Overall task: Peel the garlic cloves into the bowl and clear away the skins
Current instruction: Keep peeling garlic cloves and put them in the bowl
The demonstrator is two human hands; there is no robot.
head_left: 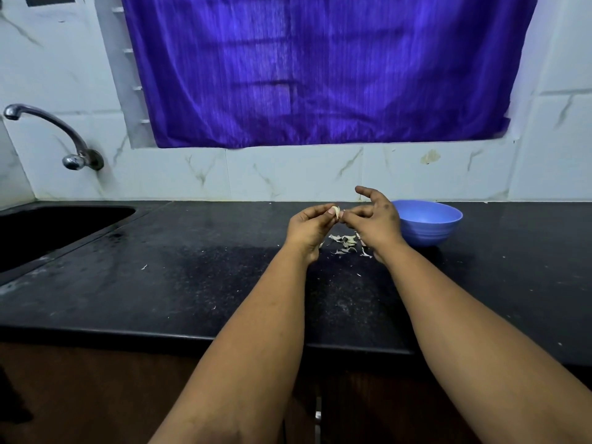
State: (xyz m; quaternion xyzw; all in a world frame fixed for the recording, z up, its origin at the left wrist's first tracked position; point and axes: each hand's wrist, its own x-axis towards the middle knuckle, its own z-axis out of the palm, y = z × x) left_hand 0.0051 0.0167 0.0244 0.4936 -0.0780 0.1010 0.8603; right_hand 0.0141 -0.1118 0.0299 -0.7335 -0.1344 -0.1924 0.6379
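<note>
One head view, contents listed from left to right.

Sink (48,232): dark basin sunk into the far-left end of the counter; only part of it is in view.

Tap (54,136): chrome, curved spout, fixed to the white marbled wall tiles above the sink.

Curtain (320,68): purple-blue cloth hanging over the window opening, upper centre.

Countertop (192,283): black stone, running the full width of the view, dusted with pale specks and a few stray flecks of skin.

Left hand (309,227): raised above the counter, thumb and fingers pinched on a garlic clove (336,212). The clove is pale, held at the fingertips between the two hands, off the counter surface.

Garlic skins (347,243): a small loose pile of whitish papery scraps lying on the counter directly below and between the hands, just left of the bowl.

Right hand (376,221): raised, meeting the left hand at the clove. Thumb and one finger pinch at the clove's right side, seemingly on a bit of skin; the detail is too small to be sure. The forefinger is lifted and spread away from the rest.

Bowl (427,224): blue, round, ribbed near the base, standing upright on the counter near the wall, just behind and to the right of the right hand. Its inside is not visible from this angle, so its contents cannot be told.
</note>
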